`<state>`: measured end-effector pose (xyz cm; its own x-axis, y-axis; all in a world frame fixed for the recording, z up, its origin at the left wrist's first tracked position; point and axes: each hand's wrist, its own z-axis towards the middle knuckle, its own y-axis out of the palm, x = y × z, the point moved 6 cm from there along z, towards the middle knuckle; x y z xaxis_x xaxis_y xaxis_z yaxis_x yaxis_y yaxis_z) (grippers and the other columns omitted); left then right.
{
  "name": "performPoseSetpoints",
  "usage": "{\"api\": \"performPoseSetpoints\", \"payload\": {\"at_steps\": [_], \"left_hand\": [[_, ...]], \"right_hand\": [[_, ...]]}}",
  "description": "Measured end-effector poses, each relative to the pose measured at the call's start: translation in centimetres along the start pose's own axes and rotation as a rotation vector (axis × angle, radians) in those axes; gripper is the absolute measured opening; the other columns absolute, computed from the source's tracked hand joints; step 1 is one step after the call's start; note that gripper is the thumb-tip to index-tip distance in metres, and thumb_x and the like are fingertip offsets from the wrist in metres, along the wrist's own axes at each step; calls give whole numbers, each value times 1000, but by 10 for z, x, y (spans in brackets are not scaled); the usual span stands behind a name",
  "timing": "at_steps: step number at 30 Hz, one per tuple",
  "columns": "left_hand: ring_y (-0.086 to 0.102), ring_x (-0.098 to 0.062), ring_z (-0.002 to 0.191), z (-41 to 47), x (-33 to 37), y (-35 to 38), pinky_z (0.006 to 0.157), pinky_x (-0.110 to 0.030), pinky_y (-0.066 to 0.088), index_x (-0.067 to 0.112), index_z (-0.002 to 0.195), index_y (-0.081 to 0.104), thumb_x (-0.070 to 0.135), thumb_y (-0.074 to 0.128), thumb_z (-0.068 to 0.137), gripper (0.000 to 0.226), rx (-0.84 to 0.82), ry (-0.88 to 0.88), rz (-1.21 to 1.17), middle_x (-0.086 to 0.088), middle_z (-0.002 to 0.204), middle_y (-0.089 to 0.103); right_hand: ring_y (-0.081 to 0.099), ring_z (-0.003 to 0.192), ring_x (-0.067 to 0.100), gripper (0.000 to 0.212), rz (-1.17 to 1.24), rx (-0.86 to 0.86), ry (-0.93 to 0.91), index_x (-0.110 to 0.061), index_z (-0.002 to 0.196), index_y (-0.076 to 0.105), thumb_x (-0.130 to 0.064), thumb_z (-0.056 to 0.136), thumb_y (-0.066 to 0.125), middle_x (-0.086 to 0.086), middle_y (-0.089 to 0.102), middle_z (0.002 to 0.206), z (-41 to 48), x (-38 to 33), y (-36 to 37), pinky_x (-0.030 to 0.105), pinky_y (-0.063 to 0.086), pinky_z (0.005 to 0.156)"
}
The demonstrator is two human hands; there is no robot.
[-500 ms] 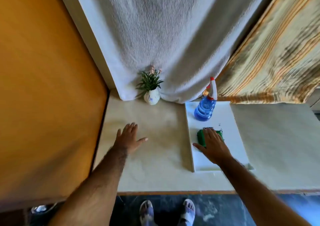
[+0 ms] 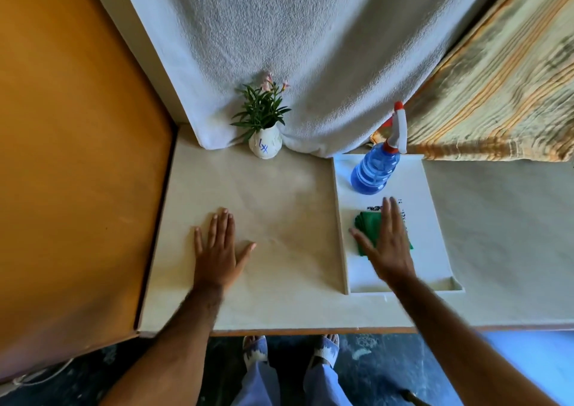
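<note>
A folded green cloth (image 2: 368, 225) lies on a white tray (image 2: 428, 238) at the right of the beige table (image 2: 279, 213). My right hand (image 2: 388, 244) lies flat on the cloth, fingers straight and pointing away from me, thumb spread to the left. A blue spray bottle (image 2: 374, 172) with a white and red trigger stands at the tray's far end, just beyond my fingertips. My left hand (image 2: 217, 250) rests flat on the bare table, fingers spread, holding nothing. A dark printed mark on the tray peeks out past my right fingers.
A small white vase (image 2: 265, 146) with a green plant and pink flowers stands at the table's back edge. A white towel (image 2: 310, 48) hangs behind it, a striped cloth (image 2: 497, 79) to the right. An orange panel (image 2: 77, 157) borders the table's left side.
My right hand has straightened and its fingers have slid farther forward over the green cloth. My left hand stays flat on the table. The camera view has shifted slightly.
</note>
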<state>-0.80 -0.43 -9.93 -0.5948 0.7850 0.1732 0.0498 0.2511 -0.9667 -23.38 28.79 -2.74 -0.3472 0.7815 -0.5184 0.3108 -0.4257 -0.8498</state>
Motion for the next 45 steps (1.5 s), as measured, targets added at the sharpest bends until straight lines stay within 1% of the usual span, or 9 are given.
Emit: {"api": "performPoseSetpoints", "payload": {"at_steps": [6,9,11,14,18,20,25,30,45], "left_hand": [[30,-33,159,2,-4,5,127,-66,20,10,165,26,72,27,97,92,58,11,12,-11,174,26],[31,-32,159,1,-3,7,127,-65,21,9,165,27,71,32,97,91,97,18,13,-11,174,27],[31,-32,159,1,-3,8,127,-64,21,9,165,27,71,33,98,91,122,26,19,-11,174,27],[26,-30,161,1,-5,10,129,-63,20,11,166,23,73,29,98,93,121,18,41,-10,176,23],[26,-30,161,1,-5,9,129,-63,19,11,166,22,76,18,99,94,124,14,45,-9,176,23],[26,-30,161,1,-6,9,129,-63,20,11,166,22,76,15,98,95,129,19,44,-9,176,23],[21,-30,163,2,-6,9,129,-64,20,11,167,17,78,11,98,96,111,16,56,-9,177,18],[27,-31,161,0,-6,7,128,-63,24,11,166,23,75,25,98,93,144,19,58,-10,175,26],[26,-29,161,0,-8,9,128,-64,25,11,165,26,70,35,98,90,187,13,52,-9,175,26]], "right_hand": [[25,152,12,110,486,274,41,-14,162,16,-56,81,78,8,25,168,99,-39,-71,32,22,125],[57,116,-7,80,664,245,-15,-30,145,41,-24,81,88,0,59,138,132,-52,-83,17,50,100],[66,97,-1,63,677,200,-9,-43,127,58,-19,78,90,-4,70,115,149,-50,-76,19,55,87],[68,75,4,29,705,241,32,-18,107,71,-16,80,82,-9,72,82,162,-43,-65,29,55,77],[66,64,13,34,716,326,-17,-5,116,68,2,83,66,5,75,99,160,-58,-78,27,58,67],[68,60,14,28,705,299,-41,-3,110,68,2,82,66,14,76,102,155,-72,-82,29,59,65],[66,58,3,29,649,50,-107,-26,98,70,-2,83,74,0,75,88,135,-136,-54,24,55,66],[71,53,2,16,446,-284,40,-25,88,74,-12,78,74,-1,72,56,104,-174,32,23,62,72],[69,52,3,25,256,-273,236,-20,69,67,-42,80,71,-7,70,48,115,-194,71,24,53,61]]}}
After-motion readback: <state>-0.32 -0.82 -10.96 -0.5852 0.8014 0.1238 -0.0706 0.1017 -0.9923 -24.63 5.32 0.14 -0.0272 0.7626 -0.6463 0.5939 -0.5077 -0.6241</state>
